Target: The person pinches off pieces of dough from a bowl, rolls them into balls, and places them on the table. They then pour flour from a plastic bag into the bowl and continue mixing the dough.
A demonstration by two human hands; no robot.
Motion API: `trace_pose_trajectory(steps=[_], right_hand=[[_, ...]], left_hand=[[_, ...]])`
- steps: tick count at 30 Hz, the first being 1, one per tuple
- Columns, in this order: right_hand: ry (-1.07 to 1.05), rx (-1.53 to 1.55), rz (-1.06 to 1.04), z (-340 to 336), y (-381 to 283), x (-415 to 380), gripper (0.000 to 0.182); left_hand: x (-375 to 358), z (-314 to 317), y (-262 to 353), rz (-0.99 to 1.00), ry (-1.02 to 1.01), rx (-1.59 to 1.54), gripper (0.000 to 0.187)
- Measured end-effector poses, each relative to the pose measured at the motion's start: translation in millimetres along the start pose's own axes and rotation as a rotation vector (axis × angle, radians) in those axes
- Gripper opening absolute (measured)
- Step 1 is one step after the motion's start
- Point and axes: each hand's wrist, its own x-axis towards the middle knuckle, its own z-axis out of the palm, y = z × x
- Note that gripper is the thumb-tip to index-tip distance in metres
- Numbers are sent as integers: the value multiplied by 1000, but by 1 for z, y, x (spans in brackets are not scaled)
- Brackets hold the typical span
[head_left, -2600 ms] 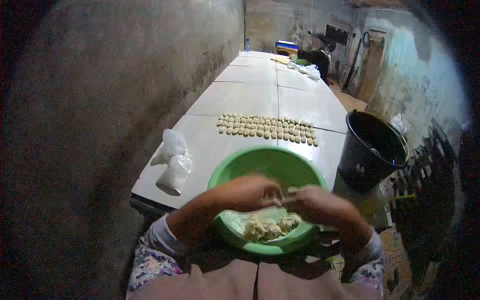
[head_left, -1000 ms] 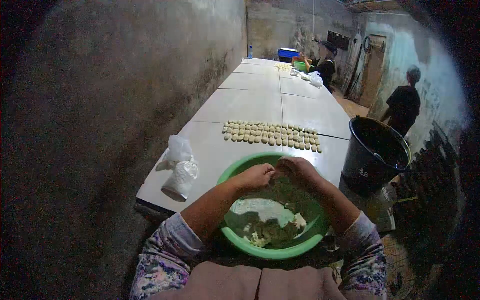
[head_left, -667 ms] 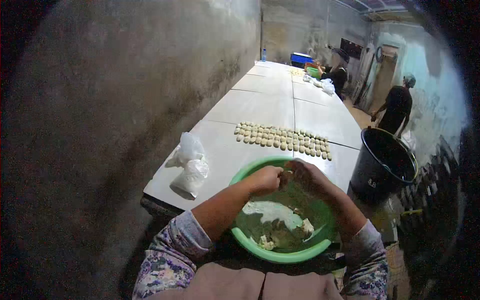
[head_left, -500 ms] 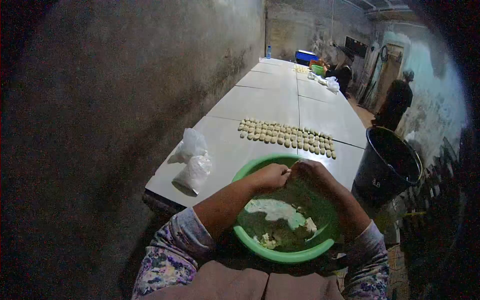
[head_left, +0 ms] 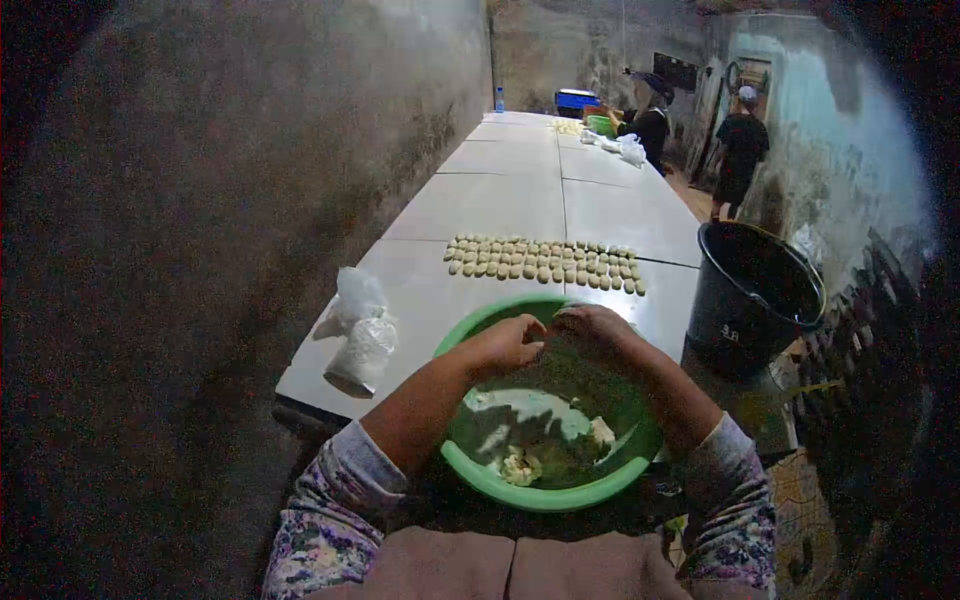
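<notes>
You have both hands together above the far half of the green basin [head_left: 550,498], the left hand [head_left: 508,347] and the right hand [head_left: 597,328] curled with fingertips almost meeting; whether anything is pinched between them, you cannot tell from here. The pale dough [head_left: 520,467] lies in the basin's near half, partly in your shadow, with a second scrap [head_left: 601,433] to its right. You seem to be at the step of shaping a small piece by hand, like the pieces [head_left: 543,274] set out in rows on the worktop [head_left: 490,205] beyond the far rim; as a judgement, it calls for a light, even fingertip pinch, kept over the basin. Against the earliest frame, your hands sit farther from you, and less dough shows brightly lit. The standing person [head_left: 742,150], near the black bucket [head_left: 725,315] half a second ago, is now farther off, by the door.
</notes>
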Motion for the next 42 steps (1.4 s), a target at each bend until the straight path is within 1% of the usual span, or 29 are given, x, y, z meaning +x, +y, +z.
trace_pose_trajectory(steps=[1,4,5,6,8,9,10,12,14,16,17,18,19,20,21,23,25,27,28,30,31,32,34,35,37,38,39,40,42], right_hand=[[32,-147,-152,-1,-2,-1,23],[63,-206,-245,3,9,5,17],[23,388,-48,16,39,13,21],[21,382,-47,11,26,9,21],[-44,164,68,-6,-15,-3,23],[-2,234,-33,-1,-15,5,19],[-4,231,-32,-2,-14,3,19],[-63,355,160,-7,-29,-7,15],[-4,425,123,-4,-40,-9,16],[-41,788,138,-4,-51,-11,27],[-85,727,250,-6,-52,-12,28],[-83,728,255,-6,-45,-10,28],[-37,359,60,-6,-35,-8,17],[8,-12,-132,-5,-28,-6,13],[29,231,-64,-4,-29,-8,11],[50,127,-52,-1,-19,-6,11],[69,24,-41,-3,-19,-4,12],[-62,228,122,-8,-25,-5,22],[-64,230,120,-9,-30,-7,22],[-54,648,207,-10,-40,-9,22],[-8,489,-90,-2,-25,-3,25],[-6,492,-89,2,-9,-5,25],[31,393,-166,-7,-30,-10,26],[20,363,-193,-5,-23,-7,27],[96,364,-189,-2,-23,-10,25],[171,360,-186,-3,-23,-11,23],[116,50,-117,-17,-40,-18,27],[119,49,-121,-19,-48,-21,27],[130,624,-268,-13,-66,-26,32]], left_hand=[[-4,-2,8,13,-3,36,30],[-3,-5,3,92,5,38,32],[-4,-8,7,55,-16,15,32],[-6,-11,12,18,-36,-9,31],[-7,-9,14,52,-15,2,30],[-7,-8,13,51,-36,-12,30],[-7,-7,13,49,-59,-26,30],[-10,-9,17,38,-55,8,30],[-11,-12,21,-17,-51,91,25],[-11,-13,16,-5,-62,34,26],[-13,-11,14,16,-95,9,29],[-14,-10,13,36,-128,-16,33],[-8,-8,17,-48,-140,90,27],[-8,-7,16,-49,-142,91,27],[-10,-5,15,3,-89,14,27],[-10,-6,15,52,-38,-62,29],[-14,-12,25,-6,-152,-117,34],[-18,-10,29,61,-100,-173,31],[-19,-8,30,132,-48,-228,29],[-17,-6,24,101,-13,-208,30],[-16,-6,24,72,19,-191,32],[-16,-7,26,71,16,-190,32],[-20,-13,40,-63,-14,-265,30],[-18,-10,36,-67,-16,-265,30],[-18,-7,36,1,-86,-699,36],[-21,-4,37,3,-84,-695,36],[-32,-7,57,-27,-63,-905,42],[-38,-10,69,-57,-42,-1115,48],[-35,-14,58,-63,-104,-1202,54]])
